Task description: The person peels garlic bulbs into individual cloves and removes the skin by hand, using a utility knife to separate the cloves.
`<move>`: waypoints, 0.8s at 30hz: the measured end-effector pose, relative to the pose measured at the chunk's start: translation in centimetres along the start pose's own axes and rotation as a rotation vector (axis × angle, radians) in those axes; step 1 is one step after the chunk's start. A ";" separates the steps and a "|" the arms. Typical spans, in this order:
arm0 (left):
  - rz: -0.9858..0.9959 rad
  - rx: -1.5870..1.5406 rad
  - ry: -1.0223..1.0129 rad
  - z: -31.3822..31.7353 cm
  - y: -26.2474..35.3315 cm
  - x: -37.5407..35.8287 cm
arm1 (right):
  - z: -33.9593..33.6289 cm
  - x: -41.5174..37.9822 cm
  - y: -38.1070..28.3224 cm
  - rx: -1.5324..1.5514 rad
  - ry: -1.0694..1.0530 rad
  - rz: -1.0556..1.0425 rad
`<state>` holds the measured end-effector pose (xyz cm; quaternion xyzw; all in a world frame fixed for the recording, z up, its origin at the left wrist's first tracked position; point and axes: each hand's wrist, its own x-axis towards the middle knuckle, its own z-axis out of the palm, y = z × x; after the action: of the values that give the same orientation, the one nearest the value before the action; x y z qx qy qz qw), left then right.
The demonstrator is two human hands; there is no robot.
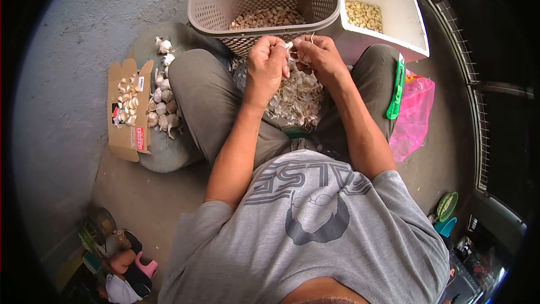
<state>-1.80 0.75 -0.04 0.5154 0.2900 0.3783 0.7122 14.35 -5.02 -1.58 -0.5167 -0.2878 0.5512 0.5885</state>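
Note:
My left hand [266,67] and my right hand [322,59] are close together over my lap, fingers closed in a pinch. Between the fingertips is a small white piece of garlic [289,47], held by both hands and partly hidden. A thin strand of skin sticks up by my right fingers. Right below lies a heap of garlic skins [295,98] between my legs. Just beyond my hands stands a brown perforated basket [264,29] with many cloves [267,18] in it.
A white foam box [394,5] holds pale peeled cloves [363,16]. Garlic bulbs [163,101] and a cardboard piece with loose cloves [128,101] lie on a round surface at left. A green cutter [397,90] rests on my right leg, beside a pink bag [413,118]. Another person [126,273] sits lower left.

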 end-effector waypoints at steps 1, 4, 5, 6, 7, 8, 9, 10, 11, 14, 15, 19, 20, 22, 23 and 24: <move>-0.035 -0.104 0.011 -0.2 0.0 0.1 | 0.0 0.1 0.0 0.087 0.011 0.019; -0.080 -0.302 0.038 -0.6 0.4 0.3 | 0.8 -0.4 -1.1 0.253 0.165 0.065; -0.085 -0.349 0.046 -0.8 0.5 0.3 | 1.0 -0.3 -1.3 0.248 0.193 0.057; -0.090 -0.362 0.065 -0.9 0.6 0.3 | 1.1 -0.3 -1.4 0.243 0.222 0.049; -0.090 -0.366 0.078 -0.9 0.6 0.3 | 1.1 -0.3 -1.5 0.238 0.250 0.041; -0.090 -0.371 0.092 -0.9 0.6 0.4 | 0.7 -0.2 -1.2 0.096 0.175 0.033; -0.087 -0.375 0.104 -0.9 0.6 0.5 | 0.6 -0.1 -1.2 -0.047 0.098 0.022; -0.090 -0.359 0.112 -1.0 0.5 0.7 | 0.5 -0.1 -1.1 -0.105 0.013 0.070; -0.093 -0.341 0.120 -1.1 0.4 0.7 | 0.5 -0.2 -0.8 0.011 -0.033 0.115; -0.112 -0.289 0.130 -1.0 0.4 0.5 | 0.7 -0.5 -1.3 0.092 0.015 0.100; -0.114 -0.272 0.129 -1.0 0.6 0.5 | 0.6 -0.5 -1.6 0.070 0.011 0.094; -0.130 -0.324 0.125 -1.0 0.5 0.5 | -1.8 0.0 -2.4 0.427 0.081 -0.082; -0.160 -0.330 0.127 -1.0 0.4 0.4 | -3.1 0.6 -3.1 0.658 0.173 -0.129; -0.176 -0.343 0.089 -0.7 0.3 0.2 | -5.6 1.4 -3.1 0.661 0.204 -0.165; -0.185 -0.345 0.068 -0.7 0.3 0.1 | -5.9 1.4 -2.8 0.586 0.247 -0.159; -0.159 -0.306 0.030 -0.8 -0.1 0.3 | -4.8 0.7 -3.5 0.374 0.252 -0.127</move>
<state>-2.28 1.36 -0.43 0.3705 0.2796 0.3682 0.8056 20.12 -5.27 0.00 -0.4446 -0.1368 0.4878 0.7387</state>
